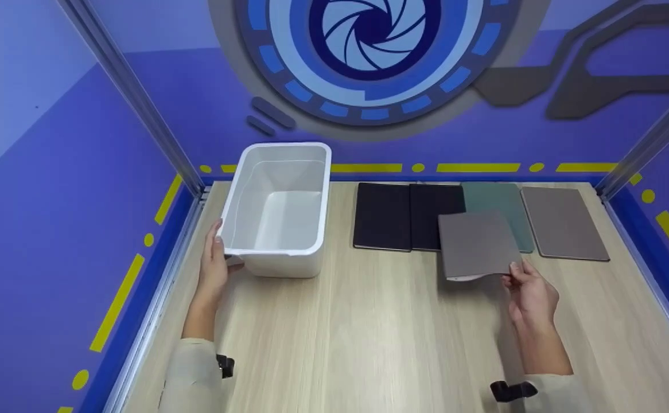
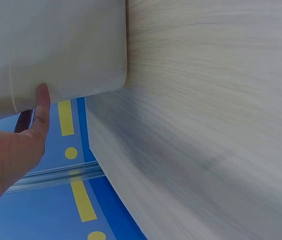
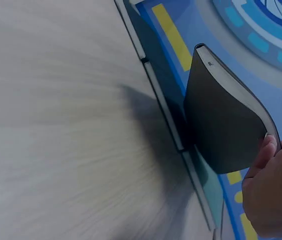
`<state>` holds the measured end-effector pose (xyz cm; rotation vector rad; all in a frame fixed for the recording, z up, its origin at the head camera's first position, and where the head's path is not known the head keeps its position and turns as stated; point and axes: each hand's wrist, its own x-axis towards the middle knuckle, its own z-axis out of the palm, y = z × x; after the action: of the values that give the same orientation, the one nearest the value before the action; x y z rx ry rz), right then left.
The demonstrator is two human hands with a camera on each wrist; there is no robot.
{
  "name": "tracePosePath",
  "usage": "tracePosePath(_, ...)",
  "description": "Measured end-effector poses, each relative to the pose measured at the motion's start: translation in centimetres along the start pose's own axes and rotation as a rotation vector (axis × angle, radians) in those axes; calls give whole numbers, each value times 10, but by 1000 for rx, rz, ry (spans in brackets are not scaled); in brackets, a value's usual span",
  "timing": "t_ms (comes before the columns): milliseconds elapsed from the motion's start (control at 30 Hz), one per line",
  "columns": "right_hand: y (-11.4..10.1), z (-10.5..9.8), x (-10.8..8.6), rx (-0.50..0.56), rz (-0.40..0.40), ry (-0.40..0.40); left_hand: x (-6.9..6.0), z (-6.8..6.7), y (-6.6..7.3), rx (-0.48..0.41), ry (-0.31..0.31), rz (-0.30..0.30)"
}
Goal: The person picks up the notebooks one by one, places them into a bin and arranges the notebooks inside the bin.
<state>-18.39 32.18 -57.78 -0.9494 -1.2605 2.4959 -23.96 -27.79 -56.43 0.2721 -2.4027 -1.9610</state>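
My left hand (image 1: pixel 214 264) grips the near left corner of a white plastic bin (image 1: pixel 277 265), with fingers along its left side and one digit against the front wall. In the left wrist view a straight digit presses the bin's pale wall (image 2: pixel 76 45). My right hand (image 1: pixel 532 295) pinches a grey-brown notebook (image 1: pixel 478 244) by its near right corner. That notebook is held above the table, tilted, covering part of a green notebook (image 1: pixel 498 198) and a black notebook (image 1: pixel 435 201). In the right wrist view its page edges show beside my fingers.
Another black notebook (image 1: pixel 381 218) lies at the left end of the row, and a second grey-brown notebook (image 1: pixel 567 223) at its right end. The wooden table (image 1: pixel 369 338) is bounded by blue panels (image 1: pixel 82 229) and metal posts. The bin's visible inside shows bare white walls.
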Motion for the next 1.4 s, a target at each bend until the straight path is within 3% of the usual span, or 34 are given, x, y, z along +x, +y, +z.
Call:
tracePosePath(367, 1, 27, -10, -44, -42, -27, 0, 0, 1, 29, -5, -5)
tracePosePath(633, 6, 45, -21, -68, -50, -105, 1, -2, 2, 30, -21, -26)
tracePosePath(867, 7, 72, -40, -67, -73, -179, -1, -3, 2, 48, -16, -26)
tracePosePath(1133, 5, 104, -58, -108, -146, -257, -2, -1, 0, -9, -15, -11)
tracePosePath(1400, -2, 133, -68, -50, -171, -263, -2, -1, 0, -2, -19, -22)
